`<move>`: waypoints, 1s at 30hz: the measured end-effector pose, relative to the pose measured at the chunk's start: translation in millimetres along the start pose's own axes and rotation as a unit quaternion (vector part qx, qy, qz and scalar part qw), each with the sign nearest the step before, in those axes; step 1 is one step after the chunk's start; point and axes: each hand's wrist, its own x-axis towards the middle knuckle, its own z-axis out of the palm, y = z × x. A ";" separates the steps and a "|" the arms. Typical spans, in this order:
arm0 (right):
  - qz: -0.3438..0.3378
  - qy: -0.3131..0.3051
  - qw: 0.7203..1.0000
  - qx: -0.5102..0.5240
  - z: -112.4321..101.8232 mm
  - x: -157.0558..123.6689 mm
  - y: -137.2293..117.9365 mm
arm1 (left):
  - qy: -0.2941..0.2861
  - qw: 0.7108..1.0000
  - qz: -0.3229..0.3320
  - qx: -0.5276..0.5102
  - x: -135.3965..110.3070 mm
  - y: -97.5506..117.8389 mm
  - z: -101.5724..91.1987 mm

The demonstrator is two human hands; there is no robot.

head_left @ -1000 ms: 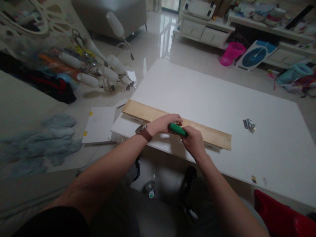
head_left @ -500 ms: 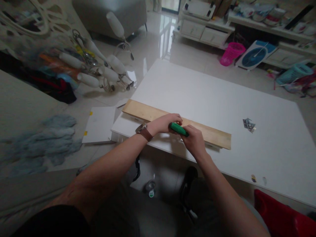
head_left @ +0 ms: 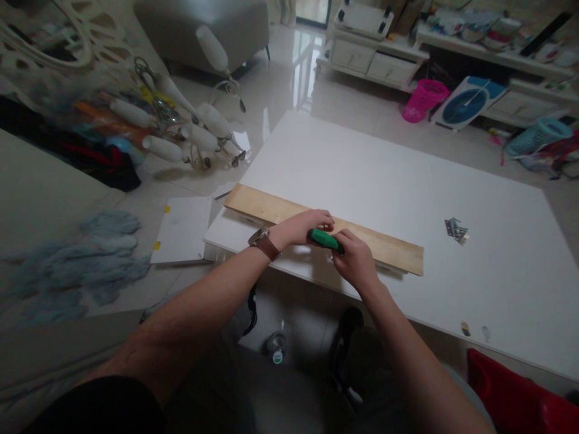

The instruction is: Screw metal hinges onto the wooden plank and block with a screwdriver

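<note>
A long, narrow wooden board (head_left: 384, 246) lies along the near side of a large white panel (head_left: 362, 169), slightly raised on something pale. In my right hand (head_left: 355, 259) is a green-handled screwdriver (head_left: 326, 240), its dark end pointing left; its shaft and tip do not show. The fingers are wrapped round the handle's right end. My left hand (head_left: 307, 226), with a watch (head_left: 265, 242) on the wrist, reaches over the board just left of the handle. Its fingers are curled together, and what they hold is hidden.
Metal hinges (head_left: 456, 231) lie in a small pile on the panel's right side. Small pieces (head_left: 465, 328) sit near its front edge. A smaller white panel (head_left: 183, 229) is at left, beside a lamp (head_left: 199, 135). Below right stands something red (head_left: 502, 392).
The green handle has turned slightly, its right end now closer in to the right hand. My left hand and the board stay nearly where they were.
</note>
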 end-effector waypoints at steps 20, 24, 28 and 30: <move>0.078 -0.025 0.995 0.053 29.3 -2.1 3.3 | 0.022 0.998 -0.056 -0.029 -11.4 -3.8 7.4; 0.108 -0.031 0.993 0.041 28.3 -0.2 2.5 | 0.022 0.996 -0.069 -0.048 -11.1 -5.7 8.8; 0.095 -0.020 0.993 0.064 32.2 0.0 3.9 | 0.036 0.995 -0.065 -0.059 -13.0 -4.5 7.6; 0.088 -0.017 0.993 0.072 34.4 -0.2 4.7 | 0.038 0.995 -0.063 -0.062 -14.1 -3.7 7.0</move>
